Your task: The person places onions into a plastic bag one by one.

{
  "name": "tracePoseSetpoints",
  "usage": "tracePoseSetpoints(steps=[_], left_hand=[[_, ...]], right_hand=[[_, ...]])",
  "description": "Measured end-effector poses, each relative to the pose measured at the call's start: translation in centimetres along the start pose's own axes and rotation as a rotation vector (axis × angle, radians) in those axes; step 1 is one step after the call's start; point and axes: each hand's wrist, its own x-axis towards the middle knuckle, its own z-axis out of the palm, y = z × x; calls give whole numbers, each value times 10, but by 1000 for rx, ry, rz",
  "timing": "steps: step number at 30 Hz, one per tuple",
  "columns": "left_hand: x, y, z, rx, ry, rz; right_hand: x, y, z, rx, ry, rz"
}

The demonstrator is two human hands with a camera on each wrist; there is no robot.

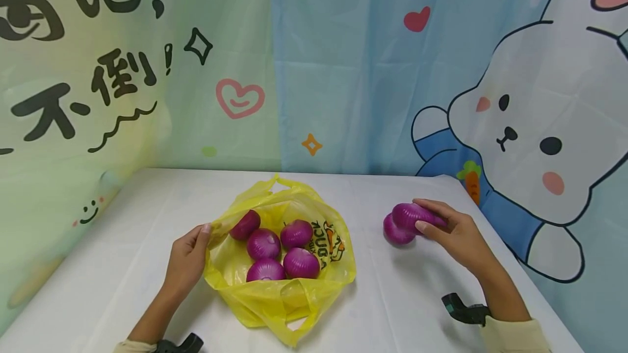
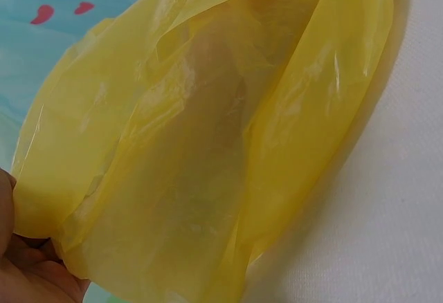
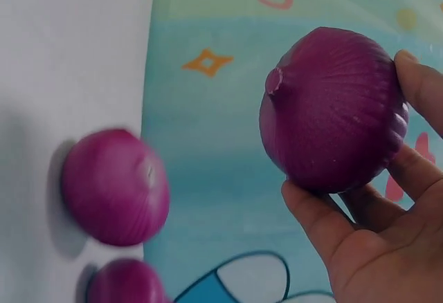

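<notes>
My left hand [image 1: 188, 259] pinches the left rim of a yellow plastic bag [image 1: 260, 304] between thumb and fingers. The bag's mouth is spread wide, and several purple onions [image 1: 264, 244] lie inside. In the left wrist view the bag's thin side [image 2: 180, 178] fills most of the picture and hides its contents. To the right of the bag, my right hand [image 1: 461, 238] holds a purple onion [image 3: 332, 109], thumb on one side and fingers on the other. Two more onions sit on the table below it; one onion [image 3: 116, 187] shows whole, the other onion [image 3: 128, 283] is partly cut off.
A white cloth covers the table [image 1: 368, 298]. Behind it hangs a printed curtain [image 1: 333, 70] with a cartoon rabbit at the right. The bag's loose handle [image 1: 294, 328] lies toward the front. A black wrist mount [image 1: 465, 310] sits on my right wrist.
</notes>
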Motion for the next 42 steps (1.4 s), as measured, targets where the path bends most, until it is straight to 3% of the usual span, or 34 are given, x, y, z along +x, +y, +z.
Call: tracePoseSetpoints(steps=[19,30,36,42], left_hand=[[0,1,0,2,6,-2],[0,-1,0,-9,0,12],[-2,0,0,0,2,8],[-1,0,1,5,-5,13]], right_hand=[[33,-48,51,257,-153,-156],[52,-71,90,448,-371,-363],[59,-73,122,460,-508,-306],[66,-77,149,429,-550,-278]])
